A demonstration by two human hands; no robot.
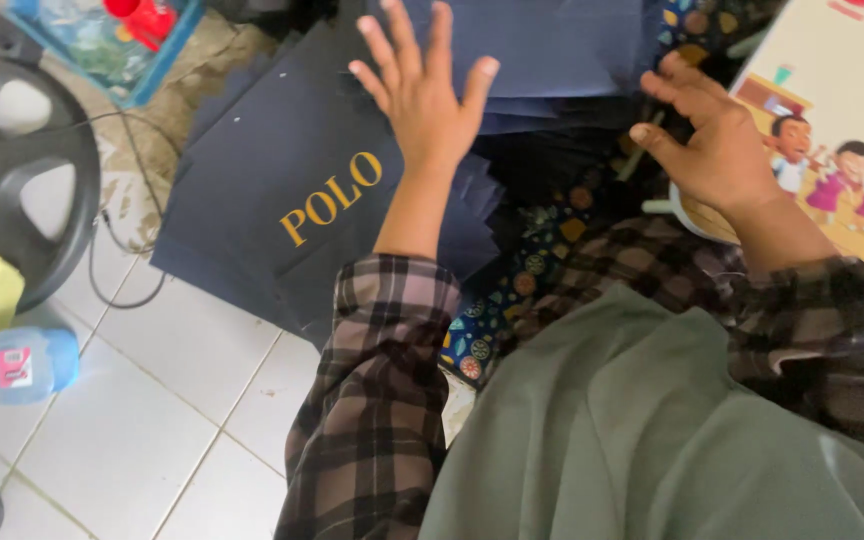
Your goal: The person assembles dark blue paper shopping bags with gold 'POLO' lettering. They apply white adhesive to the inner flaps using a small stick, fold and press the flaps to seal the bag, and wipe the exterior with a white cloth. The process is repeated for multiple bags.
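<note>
Head view, looking down over the person's plaid sleeves and grey-green lap. The landmark is the dark navy sheet with gold lettering (292,190), which lies flat on the white tiled floor (152,420) with its long axis running diagonally, from the lower left toward the upper right of the view. The left hand (422,95) is spread open, fingers splayed and palm down, holding nothing; it sits over the upper right corner of the lettered sheet, at or just above its surface, and contact cannot be told. Directly beyond that corner lies a stack of plain navy sheets (542,45), overlapping the lettered sheet's far edge, so the fingertips of the left hand point toward this stack. The right hand (712,135) is also open with fingers loosely curled, gripping nothing; it lies well to the right of the lettered sheet, past the stack, resting on or near the edge of a pale illustrated board with cartoon children (832,130). Of the two, the left hand is clearly the nearer to the lettered sheet, with the forearm roughly crossing its long axis. To the left of the sheet stand a black fan (12,160) and, nearer the viewer, a small blue container (32,362).
</note>
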